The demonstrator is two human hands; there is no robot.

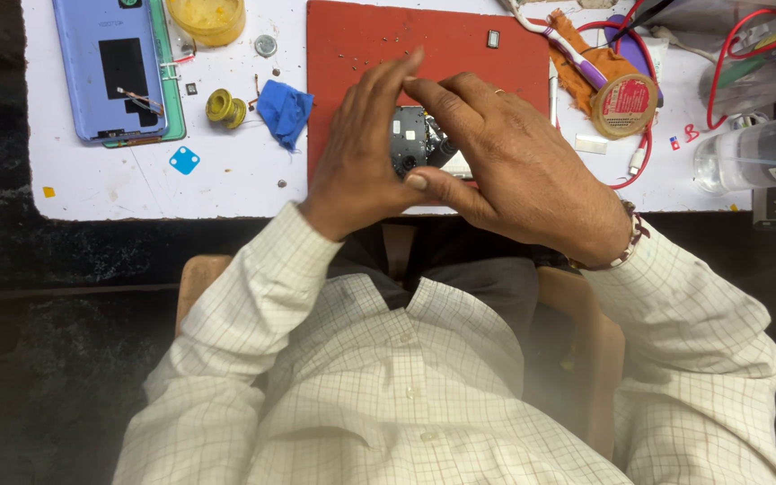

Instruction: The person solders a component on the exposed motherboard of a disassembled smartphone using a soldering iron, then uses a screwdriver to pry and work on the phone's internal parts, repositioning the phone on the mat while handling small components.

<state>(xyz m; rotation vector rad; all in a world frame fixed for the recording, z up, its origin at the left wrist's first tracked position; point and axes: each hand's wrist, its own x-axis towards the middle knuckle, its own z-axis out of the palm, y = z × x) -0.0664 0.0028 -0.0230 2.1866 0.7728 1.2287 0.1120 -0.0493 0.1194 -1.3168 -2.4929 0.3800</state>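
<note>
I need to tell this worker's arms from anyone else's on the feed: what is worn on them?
Both arms wear long cream shirt sleeves with a thin brown check. The left hand is bare; the right hand has a beaded bracelet at the wrist.

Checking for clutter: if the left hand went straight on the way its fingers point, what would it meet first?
Probably only bare red mat: the left hand points up toward the mat's far edge, with just small crumbs there. Depth is unclear.

Mat (361,45): lying on the table (226,180), the camera module (417,142) sitting on it between both hands.
Left of mat: cloth (284,110), solder spool (224,106), then phone back (110,67) lying farthest left.
Right of mat: round tin (623,105), bottle (756,157) lying beyond.
</note>
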